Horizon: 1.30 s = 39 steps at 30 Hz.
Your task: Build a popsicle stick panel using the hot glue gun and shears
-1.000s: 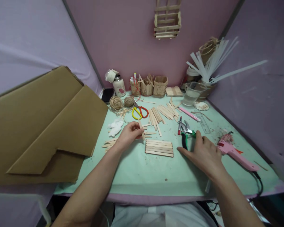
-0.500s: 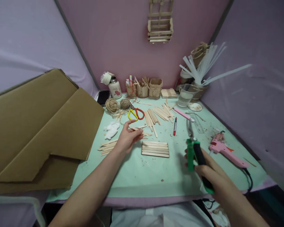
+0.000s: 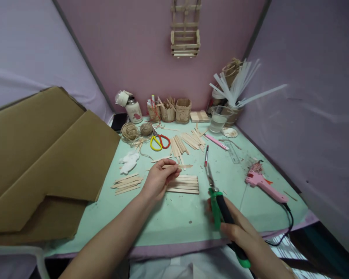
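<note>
Left hand: The left hand [image 3: 159, 182] is hovering over the left end of the flat stick panel [image 3: 187, 184], partly hiding it. Its fingers are closing in a pinch, thumb against forefinger, and they seem to be gripping one thin stick [image 3: 187, 166].
Thin stick: It is pointing out to the right of the fingertips, just behind the panel as I am seeing it, with its free end facing the side of the pruning shears [image 3: 216, 205].
Right hand: The right hand [image 3: 235, 224] is wrapping its fingers around the handles of the shears, above the counter [image 3: 168, 230].
Shear blades: They are pointing away from the person, near the red end of the marker [image 3: 206, 156]. How wide they are standing, I cannot tell (they are looking blurred and almost edge-on from here).
Good pinch: For a steady stick, the left fingers should be holding it firmly but not bending it, because such thin wood is probably splitting easily.
Good distance: The fingertips should be staying well clear of the blades, and the handles should be sitting deep in the palm.
Good place: The hands should be working beside the panel, so that no blade is scratching it.
</note>
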### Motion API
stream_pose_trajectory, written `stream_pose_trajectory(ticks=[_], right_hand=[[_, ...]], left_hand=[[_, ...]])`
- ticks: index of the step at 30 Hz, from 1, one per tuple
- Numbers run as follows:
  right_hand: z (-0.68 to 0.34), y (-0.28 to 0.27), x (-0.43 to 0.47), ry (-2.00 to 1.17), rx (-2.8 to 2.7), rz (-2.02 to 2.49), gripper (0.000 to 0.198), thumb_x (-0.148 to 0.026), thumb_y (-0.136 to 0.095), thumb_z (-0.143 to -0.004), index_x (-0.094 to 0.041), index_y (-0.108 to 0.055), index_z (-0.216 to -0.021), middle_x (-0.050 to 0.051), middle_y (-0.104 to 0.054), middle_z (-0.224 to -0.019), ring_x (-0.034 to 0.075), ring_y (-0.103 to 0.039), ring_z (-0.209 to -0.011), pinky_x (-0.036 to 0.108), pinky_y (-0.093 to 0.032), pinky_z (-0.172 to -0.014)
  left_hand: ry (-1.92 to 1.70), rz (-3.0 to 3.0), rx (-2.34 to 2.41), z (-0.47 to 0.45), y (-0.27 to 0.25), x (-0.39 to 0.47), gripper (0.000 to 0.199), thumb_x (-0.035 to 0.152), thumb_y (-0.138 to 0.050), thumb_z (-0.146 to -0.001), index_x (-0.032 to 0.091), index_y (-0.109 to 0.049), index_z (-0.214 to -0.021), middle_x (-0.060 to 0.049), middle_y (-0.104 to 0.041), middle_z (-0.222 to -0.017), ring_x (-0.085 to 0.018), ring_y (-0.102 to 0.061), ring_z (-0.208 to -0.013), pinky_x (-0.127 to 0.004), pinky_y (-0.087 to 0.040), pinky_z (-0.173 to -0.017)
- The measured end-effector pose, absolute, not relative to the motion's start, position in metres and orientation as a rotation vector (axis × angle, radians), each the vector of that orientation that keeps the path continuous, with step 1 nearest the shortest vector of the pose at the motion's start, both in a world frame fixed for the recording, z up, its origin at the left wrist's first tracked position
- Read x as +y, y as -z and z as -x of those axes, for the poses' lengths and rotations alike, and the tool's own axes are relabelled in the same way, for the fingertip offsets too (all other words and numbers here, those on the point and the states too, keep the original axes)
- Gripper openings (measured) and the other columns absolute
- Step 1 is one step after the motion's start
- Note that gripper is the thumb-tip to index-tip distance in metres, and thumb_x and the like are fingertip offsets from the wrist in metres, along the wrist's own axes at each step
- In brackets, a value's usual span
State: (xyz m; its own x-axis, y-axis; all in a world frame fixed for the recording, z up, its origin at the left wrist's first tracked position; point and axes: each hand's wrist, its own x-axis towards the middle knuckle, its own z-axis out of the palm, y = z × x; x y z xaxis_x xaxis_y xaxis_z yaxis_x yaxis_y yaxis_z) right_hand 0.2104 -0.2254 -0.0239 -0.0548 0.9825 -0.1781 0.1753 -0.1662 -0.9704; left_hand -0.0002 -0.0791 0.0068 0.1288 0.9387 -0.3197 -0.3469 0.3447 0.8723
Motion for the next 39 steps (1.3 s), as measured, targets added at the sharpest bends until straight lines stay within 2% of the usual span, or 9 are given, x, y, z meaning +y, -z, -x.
stream_pose_trajectory(ticks=[4, 10, 15, 20, 26, 29, 32, 35, 39], right_hand=[[-0.227, 0.028, -0.214, -0.871, -1.389, 1.73, 0.07, -0.05, -0.05, -0.08, -0.02, -0.037, -0.142, 0.017, -0.052, -0.135, 0.035, -0.052, -0.122, 0.055, -0.043, -0.1], [-0.227, 0.023, -0.172, -0.19, -1.626, 2.141, 0.077, -0.046, -0.053, -0.07, -0.003, -0.045, -0.133, 0.025, -0.056, -0.11, 0.046, -0.052, -0.111, 0.06, -0.046, -0.088], [-0.219, 0.032, -0.157, -0.03, -1.691, 2.328, 0.079, -0.053, -0.055, -0.074, -0.004, -0.046, -0.135, 0.03, -0.058, -0.108, 0.051, -0.056, -0.1, 0.059, -0.048, -0.07], [-0.216, 0.038, -0.159, 0.056, -1.715, 2.316, 0.077, -0.052, -0.056, -0.077, -0.002, -0.048, -0.136, 0.034, -0.058, -0.109, 0.052, -0.058, -0.097, 0.059, -0.047, -0.067], [-0.216, 0.033, -0.157, -0.028, -1.673, 2.354, 0.079, -0.054, -0.055, -0.074, -0.007, -0.048, -0.137, 0.031, -0.057, -0.111, 0.053, -0.056, -0.101, 0.062, -0.048, -0.072], [-0.218, 0.029, -0.162, -0.186, -1.58, 2.242, 0.084, -0.054, -0.054, -0.069, -0.008, -0.045, -0.139, 0.029, -0.055, -0.119, 0.053, -0.05, -0.114, 0.065, -0.045, -0.085], [-0.219, 0.023, -0.18, -0.66, -1.417, 1.908, 0.08, -0.053, -0.054, -0.071, -0.015, -0.043, -0.141, 0.022, -0.054, -0.133, 0.043, -0.048, -0.126, 0.059, -0.041, -0.101], [-0.218, 0.017, -0.205, -1.167, -1.221, 1.604, 0.066, -0.047, -0.054, -0.079, -0.023, -0.046, -0.14, 0.012, -0.054, -0.141, 0.036, -0.049, -0.129, 0.051, -0.04, -0.106], [-0.217, 0.011, -0.229, -1.479, -1.082, 1.419, 0.07, -0.042, -0.059, -0.078, -0.025, -0.045, -0.144, 0.008, -0.049, -0.147, 0.033, -0.043, -0.135, 0.048, -0.031, -0.113]], left_hand=[[-1.179, -0.907, 1.228, 0.048, -0.009, -0.085, 0.032, 0.03, -0.085, -0.058, 0.016, -0.064, -0.078, 0.001, -0.066, -0.068, -0.009, -0.062, -0.064, -0.018, -0.049, -0.063], [-1.32, -0.979, 1.524, 0.135, -0.011, -0.091, 0.033, 0.034, -0.084, -0.058, 0.016, -0.067, -0.079, -0.005, -0.071, -0.076, -0.015, -0.066, -0.074, -0.023, -0.05, -0.068], [-1.299, -1.062, 1.699, 0.157, -0.003, -0.088, 0.029, 0.033, -0.083, -0.054, 0.016, -0.067, -0.073, 0.0, -0.064, -0.063, -0.014, -0.062, -0.058, -0.022, -0.046, -0.054], [-1.228, -1.134, 1.725, 0.155, 0.011, -0.085, 0.029, 0.036, -0.081, -0.059, 0.016, -0.072, -0.079, -0.004, -0.069, -0.068, -0.017, -0.064, -0.063, -0.024, -0.047, -0.059], [-1.207, -1.175, 1.785, 0.151, 0.007, -0.085, 0.023, 0.032, -0.079, -0.062, 0.016, -0.073, -0.078, -0.003, -0.068, -0.065, -0.014, -0.06, -0.061, -0.021, -0.041, -0.054], [-1.325, -0.997, 1.624, 0.133, -0.006, -0.089, 0.027, 0.032, -0.083, -0.059, 0.016, -0.072, -0.077, -0.001, -0.067, -0.067, -0.011, -0.06, -0.062, -0.021, -0.045, -0.057], [-1.277, -0.734, 1.309, 0.096, -0.017, -0.092, 0.031, 0.028, -0.087, -0.055, 0.016, -0.069, -0.077, -0.001, -0.067, -0.068, -0.013, -0.065, -0.068, -0.022, -0.053, -0.065], [-1.148, -0.624, 1.128, 0.053, -0.02, -0.094, 0.03, 0.022, -0.087, -0.056, 0.015, -0.068, -0.078, -0.002, -0.069, -0.072, -0.013, -0.068, -0.072, -0.021, -0.055, -0.068], [-1.011, -0.629, 1.04, 0.006, -0.016, -0.095, 0.028, 0.02, -0.086, -0.06, 0.014, -0.067, -0.079, -0.002, -0.067, -0.07, -0.012, -0.067, -0.068, -0.019, -0.055, -0.064]])
